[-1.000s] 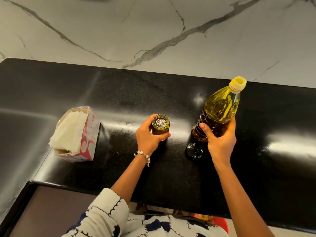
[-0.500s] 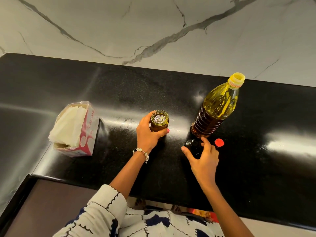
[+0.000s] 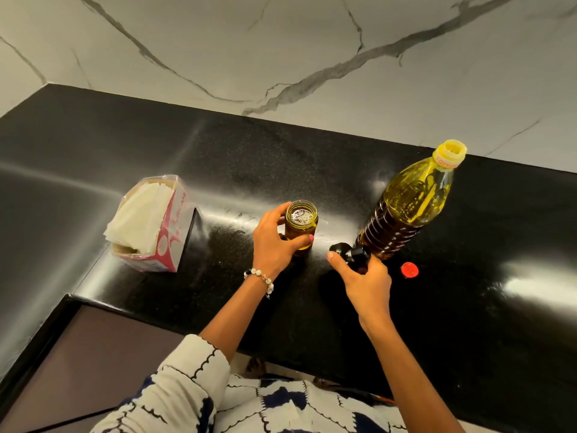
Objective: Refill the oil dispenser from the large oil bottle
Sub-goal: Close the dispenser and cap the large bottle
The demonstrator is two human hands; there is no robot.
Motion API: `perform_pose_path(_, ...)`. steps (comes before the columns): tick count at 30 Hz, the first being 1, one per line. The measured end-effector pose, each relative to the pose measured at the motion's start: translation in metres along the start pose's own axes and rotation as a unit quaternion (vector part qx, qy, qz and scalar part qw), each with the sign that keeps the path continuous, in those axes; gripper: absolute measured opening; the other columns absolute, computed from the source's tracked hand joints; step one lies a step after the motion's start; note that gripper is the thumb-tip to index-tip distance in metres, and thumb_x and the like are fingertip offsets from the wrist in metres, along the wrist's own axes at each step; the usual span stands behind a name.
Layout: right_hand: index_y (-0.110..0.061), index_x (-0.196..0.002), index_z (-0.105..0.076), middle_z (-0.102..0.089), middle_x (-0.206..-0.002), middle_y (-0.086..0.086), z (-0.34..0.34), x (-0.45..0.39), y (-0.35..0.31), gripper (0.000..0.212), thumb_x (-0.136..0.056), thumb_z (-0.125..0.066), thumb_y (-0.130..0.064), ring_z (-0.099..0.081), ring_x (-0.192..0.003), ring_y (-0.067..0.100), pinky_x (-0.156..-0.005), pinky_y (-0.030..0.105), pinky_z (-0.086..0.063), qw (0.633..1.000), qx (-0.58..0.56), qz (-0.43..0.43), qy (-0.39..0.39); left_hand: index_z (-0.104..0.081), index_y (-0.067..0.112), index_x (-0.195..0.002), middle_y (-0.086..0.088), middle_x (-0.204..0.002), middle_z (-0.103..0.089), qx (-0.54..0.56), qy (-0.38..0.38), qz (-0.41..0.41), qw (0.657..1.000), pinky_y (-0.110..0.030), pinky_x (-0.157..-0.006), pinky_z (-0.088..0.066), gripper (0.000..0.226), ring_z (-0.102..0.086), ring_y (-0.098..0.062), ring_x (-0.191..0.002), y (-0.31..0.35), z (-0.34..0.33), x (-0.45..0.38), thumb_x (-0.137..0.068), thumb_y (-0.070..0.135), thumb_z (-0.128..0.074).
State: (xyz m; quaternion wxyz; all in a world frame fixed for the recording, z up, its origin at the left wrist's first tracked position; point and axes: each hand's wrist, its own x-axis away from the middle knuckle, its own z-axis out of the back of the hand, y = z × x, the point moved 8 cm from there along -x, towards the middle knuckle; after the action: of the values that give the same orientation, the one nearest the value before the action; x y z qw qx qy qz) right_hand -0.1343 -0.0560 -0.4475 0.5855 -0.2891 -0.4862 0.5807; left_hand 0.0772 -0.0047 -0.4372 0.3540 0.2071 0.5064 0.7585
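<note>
So since a second ago the right hand (image 3: 363, 282) has let go of the large oil bottle (image 3: 406, 207) and dropped down to the black dispenser top (image 3: 351, 254) lying just near of the bottle's base. The bottle went from being held to standing on its own, and a little red cap (image 3: 409, 270) that the hand was covering now shows on the surface (image 3: 468, 307), just right of that hand.

Biggest to smallest: the black surface runs across the whole view with a marble wall behind it. A box of tissues (image 3: 153, 226) sits over on the left, well apart from the action. The big bottle stands right of centre, yellow neck open, oil still most of the way up. The dispenser jar (image 3: 300, 225) is in the middle, mouth open, and it looks filled close to the rim.

Grips: the left hand (image 3: 274, 242) is wrapped round the jar, steadying it upright. The right hand has its fingers curled over the black top, index finger sticking out past it. Looks like it's got hold of it, though the piece hasn't left the surface.

My read is the pouring is basically done and we're on the closing-up step. Next move needs that top lifted, carried left over the jar mouth, lined up square and screwed on while the left hand keeps the jar from turning. Red cap presumably goes back on the big bottle after.
</note>
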Motion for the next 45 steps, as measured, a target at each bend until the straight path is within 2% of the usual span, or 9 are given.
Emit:
perform_pose_path(4, -0.018, -0.090, -0.070, -0.071, -0.083, -0.003, -0.017, -0.001, -0.030, 0.033, -0.071, -0.080, -0.043, -0.067, -0.083, 0.010, -0.073, 0.033, -0.052, 0.986, -0.141, -0.004, -0.084, -0.055, 0.021, -0.129, 0.002, -0.125, -0.060, -0.001, 0.008, -0.011, 1.000, -0.025, -0.084, -0.050, 0.072, -0.056, -0.009, -0.110, 0.005, 0.003, -0.001, -0.065, 0.026, -0.088)
perform_pose_path(7, -0.016, -0.091, -0.071, -0.072, -0.080, -0.003, -0.027, -0.009, -0.061, 0.028, -0.075, -0.077, -0.039, -0.065, -0.075, 0.005, -0.066, 0.025, -0.047, 0.982, -0.142, 0.047, -0.113, -0.057, 0.022, -0.127, 0.004, -0.123, -0.061, -0.002, 0.013, -0.022, 1.000, -0.029, -0.084, -0.052, 0.069, -0.057, -0.008, -0.109, 0.007, 0.006, -0.003, -0.066, 0.030, -0.088)
perform_pose_path(12, -0.024, -0.094, -0.068, -0.069, -0.098, 0.000, -0.042, -0.040, -0.087, 0.047, -0.064, -0.077, -0.059, -0.067, -0.091, 0.012, -0.079, 0.036, -0.056, 0.987, -0.008, 0.108, -0.116, -0.059, 0.020, -0.125, 0.006, -0.120, -0.061, 0.005, 0.002, -0.018, 1.000, -0.032, -0.089, -0.053, 0.067, -0.057, -0.006, -0.109, 0.006, 0.006, -0.006, -0.066, 0.031, -0.088)
perform_pose_path(18, -0.033, -0.081, -0.054, -0.055, -0.102, 0.002, -0.059, -0.042, -0.117, 0.031, -0.070, -0.083, -0.032, -0.057, -0.091, 0.013, -0.070, 0.016, -0.042, 0.957, 0.132, 0.204, -0.159, -0.061, 0.023, -0.122, 0.008, -0.116, -0.063, 0.047, -0.011, -0.007, 0.999, -0.028, -0.091, -0.051, 0.066, -0.058, -0.003, -0.105, 0.008, 0.003, -0.005, -0.063, 0.026, -0.089)
perform_pose_path(23, -0.018, -0.105, -0.065, -0.052, -0.103, 0.002, -0.070, -0.042, -0.123, 0.044, -0.068, -0.084, -0.032, -0.055, -0.093, 0.015, -0.080, 0.024, -0.044, 0.927, 0.205, 0.254, -0.182, -0.063, 0.024, -0.119, 0.010, -0.112, -0.065, 0.072, -0.014, -0.001, 0.997, -0.032, -0.089, -0.054, 0.066, -0.059, 0.000, -0.103, 0.002, 0.001, -0.005, -0.058, 0.027, -0.088)
perform_pose_path(31, -0.013, -0.118, -0.062, -0.052, -0.108, 0.004, -0.077, -0.039, -0.126, 0.058, -0.067, -0.085, -0.027, -0.054, -0.098, 0.015, -0.077, 0.011, -0.037, 0.899, 0.252, 0.294, -0.203, -0.062, 0.024, -0.121, 0.007, -0.113, -0.066, 0.085, -0.010, -0.007, 0.996, -0.038, -0.088, -0.056, 0.069, -0.060, -0.003, -0.104, -0.002, -0.001, -0.006, -0.056, 0.030, -0.087)
perform_pose_path(39, -0.012, -0.121, -0.059, -0.049, -0.103, 0.001, -0.072, -0.037, -0.123, 0.075, -0.063, -0.079, -0.054, -0.050, -0.092, 0.013, -0.076, 0.023, -0.041, 0.883, 0.313, 0.320, -0.143, -0.062, 0.029, -0.120, 0.008, -0.113, -0.065, 0.098, -0.019, -0.003, 0.995, -0.038, -0.091, -0.055, 0.068, -0.060, -0.005, -0.106, -0.005, -0.003, -0.008, -0.057, 0.028, -0.089)
perform_pose_path(42, -0.016, -0.140, -0.043, -0.049, -0.120, -0.002, -0.063, -0.039, -0.129, 0.092, -0.062, -0.083, -0.046, -0.048, -0.102, 0.012, -0.086, 0.028, -0.045, 0.896, 0.263, 0.308, -0.182, -0.060, 0.033, -0.119, 0.011, -0.114, -0.064, 0.088, -0.027, 0.003, 0.996, -0.033, -0.093, -0.052, 0.068, -0.057, -0.002, -0.105, -0.005, -0.004, -0.008, -0.058, 0.029, -0.089)
perform_pose_path(45, -0.024, -0.143, -0.036, -0.052, -0.127, -0.006, -0.064, -0.039, -0.134, 0.089, -0.068, -0.084, -0.028, -0.049, -0.105, 0.012, -0.092, 0.031, -0.044, 0.880, 0.249, 0.322, -0.244, -0.059, 0.033, -0.120, 0.013, -0.114, -0.063, 0.080, -0.028, 0.002, 0.996, -0.024, -0.090, -0.047, 0.067, -0.055, 0.001, -0.103, -0.004, -0.004, -0.008, -0.060, 0.029, -0.090)
